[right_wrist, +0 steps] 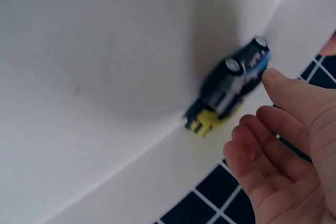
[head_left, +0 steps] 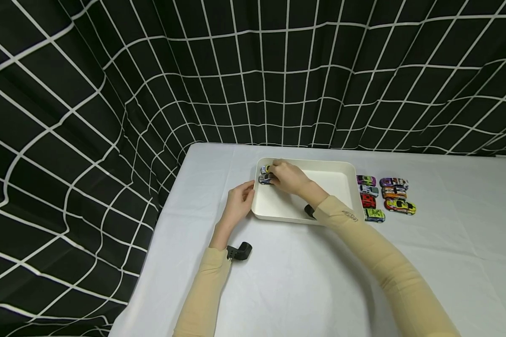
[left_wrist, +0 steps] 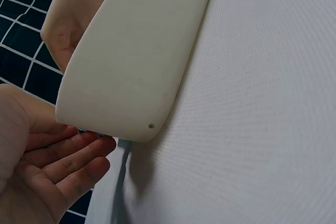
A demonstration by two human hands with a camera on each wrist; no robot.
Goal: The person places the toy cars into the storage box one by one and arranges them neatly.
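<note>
A white rectangular tray [head_left: 286, 216] lies on the table. In its far left corner stand a yellow toy car [head_left: 265, 169] and, just nearer, a dark and silver toy car [right_wrist: 226, 85]. My right hand [head_left: 293, 178] reaches into that corner. The right wrist view shows its thumb at the end of the dark car, while the other fingers bend loosely and stand apart from both cars. Outside the tray, my left hand [head_left: 238, 201] rests against the left wall. Its relaxed fingers [left_wrist: 79, 156] lie along that wall, partly hidden behind the tray.
Right of the tray, toy cars stand in two columns. The nearer column has a green and purple car [head_left: 366, 180], a pale blue one [head_left: 368, 190], a red one [head_left: 368, 201] and a lime one [head_left: 374, 215]. A yellow-red car [head_left: 399, 206] ends the other column.
</note>
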